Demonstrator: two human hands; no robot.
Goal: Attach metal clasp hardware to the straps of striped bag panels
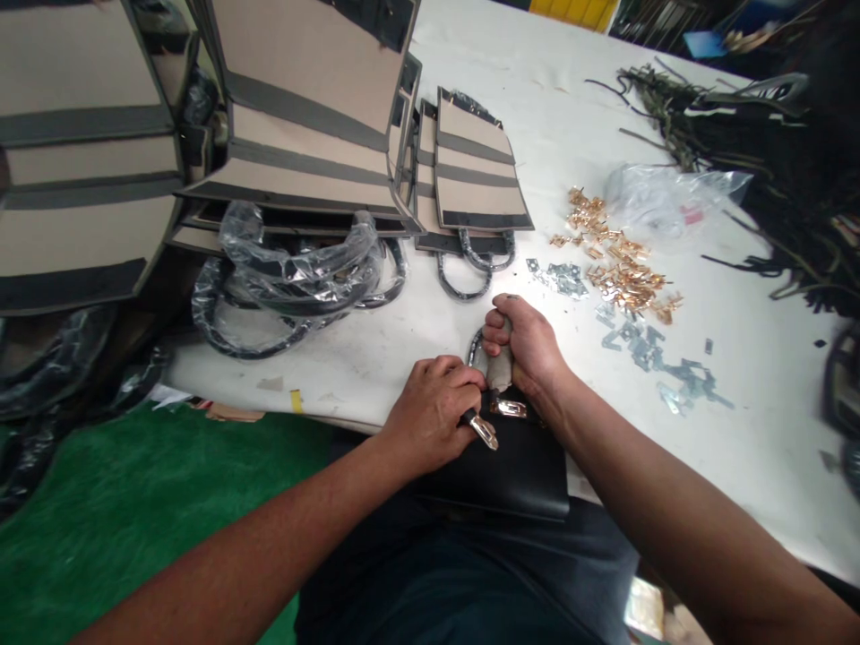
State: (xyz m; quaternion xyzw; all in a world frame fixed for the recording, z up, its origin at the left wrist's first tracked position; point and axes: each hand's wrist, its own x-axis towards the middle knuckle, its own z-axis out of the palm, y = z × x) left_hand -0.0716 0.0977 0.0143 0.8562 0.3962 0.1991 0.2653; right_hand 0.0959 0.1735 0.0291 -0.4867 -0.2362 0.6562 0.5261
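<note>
My left hand [434, 410] pinches a short black strap with a shiny gold-coloured metal clasp [485, 432] at its end. My right hand [522, 340] is a fist around a grey, cloth-like tool handle [498, 372], pointed down at the black bag piece; its working tip is hidden. Just under the handle, a second metal clasp [511, 408] lies against the black bag piece [514, 466], which rests at the table edge over my lap. A curved bag handle [476, 348] shows behind my hands.
Unfinished beige-and-black bag panels [302, 125] with plastic-wrapped handles fill the left of the white table [363, 367]. Smaller panels [477, 166] stand mid-table. Gold-coloured fittings [622, 273], silver plates [638, 340], a plastic bag [662, 202] and black straps [772, 197] lie right.
</note>
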